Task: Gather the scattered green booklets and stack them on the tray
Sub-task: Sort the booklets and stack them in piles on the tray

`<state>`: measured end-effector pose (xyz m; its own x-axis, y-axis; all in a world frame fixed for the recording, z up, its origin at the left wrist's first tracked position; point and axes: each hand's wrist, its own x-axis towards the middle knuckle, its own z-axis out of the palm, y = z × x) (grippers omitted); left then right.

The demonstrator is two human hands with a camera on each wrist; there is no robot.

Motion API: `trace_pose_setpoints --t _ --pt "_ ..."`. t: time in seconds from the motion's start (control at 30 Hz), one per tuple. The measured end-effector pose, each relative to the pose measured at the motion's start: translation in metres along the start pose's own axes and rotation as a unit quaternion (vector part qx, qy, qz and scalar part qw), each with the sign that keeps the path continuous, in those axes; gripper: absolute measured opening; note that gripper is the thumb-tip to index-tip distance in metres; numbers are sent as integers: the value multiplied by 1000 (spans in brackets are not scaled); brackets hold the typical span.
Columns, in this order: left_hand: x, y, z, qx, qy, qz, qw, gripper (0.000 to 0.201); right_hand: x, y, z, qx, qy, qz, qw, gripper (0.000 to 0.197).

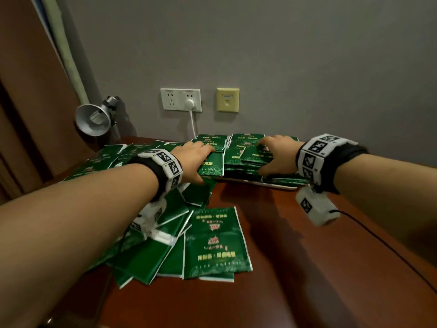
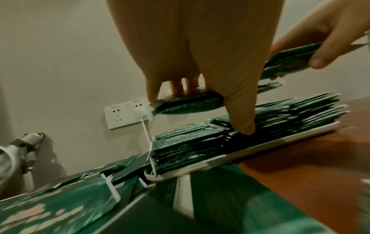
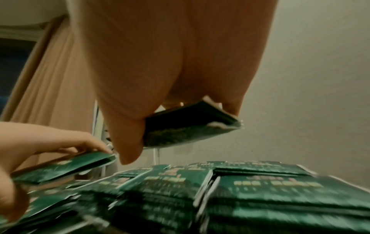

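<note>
Many green booklets (image 1: 212, 242) lie scattered over the left and middle of the brown table. A white tray (image 1: 279, 185) at the back right holds stacks of booklets (image 1: 246, 143). My left hand (image 1: 194, 159) grips one green booklet (image 2: 190, 102) between thumb and fingers, just above the tray's left end (image 2: 180, 172). My right hand (image 1: 276, 155) grips another green booklet (image 3: 190, 126) a little above the stacks (image 3: 260, 190). The two hands are side by side and apart.
A silver desk lamp (image 1: 94, 119) stands at the back left. On the wall behind the tray are a white socket (image 1: 181, 99) with a plug and cable, and a yellow plate (image 1: 227, 99). Bare brown tabletop (image 1: 307, 256) shows at the front right, crossed by a black wire (image 1: 390, 252).
</note>
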<state>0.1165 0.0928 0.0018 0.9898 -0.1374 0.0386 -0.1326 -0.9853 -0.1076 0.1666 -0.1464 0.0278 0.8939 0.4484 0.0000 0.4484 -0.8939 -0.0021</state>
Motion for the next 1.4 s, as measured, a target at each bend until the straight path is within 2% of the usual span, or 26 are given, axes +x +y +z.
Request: trace_pose_setpoints --t 0.13,0.33,0.43,0.5,0.57,0.67,0.8,0.9,1.0,1.13,1.2,1.3,1.4 --pt "49 -23 11 -8 -11 10 1000 98 63 8 -9 7 -2 26 1000 83" --pt "96 -39 24 -23 -39 19 999 103 137 8 -4 14 -11 22 1000 85" --pt "106 -40 27 -20 -51 31 998 110 156 2 2 12 -38 17 999 95" --pt "108 -41 28 -4 -56 26 998 113 162 -1 5 2 -37 13 999 102" --pt "108 -42 29 7 -55 9 998 115 162 -4 7 -11 -24 7 1000 102" --pt "103 -39 27 26 -62 -20 998 115 148 -8 6 -30 -14 -4 999 92" --pt "88 -30 20 76 -64 -50 994 108 100 -18 4 -39 -6 -38 998 82" --pt "72 -19 16 99 -50 -34 993 98 60 -30 7 -84 -41 -59 994 78" --pt "56 -5 15 119 -63 -1 991 90 32 -37 17 -121 -98 -66 986 72" --pt "36 7 12 125 -68 -24 989 87 -1 -45 35 -94 -95 -84 987 64" --pt "17 13 12 103 -68 -34 992 91 -21 -53 45 -80 -116 -94 986 72" --pt "-17 30 9 83 -71 -9 994 88 -54 -68 58 -57 -175 -117 976 103" --pt "-53 55 23 29 -105 14 994 99 -77 -86 77 -7 -182 -123 975 108"
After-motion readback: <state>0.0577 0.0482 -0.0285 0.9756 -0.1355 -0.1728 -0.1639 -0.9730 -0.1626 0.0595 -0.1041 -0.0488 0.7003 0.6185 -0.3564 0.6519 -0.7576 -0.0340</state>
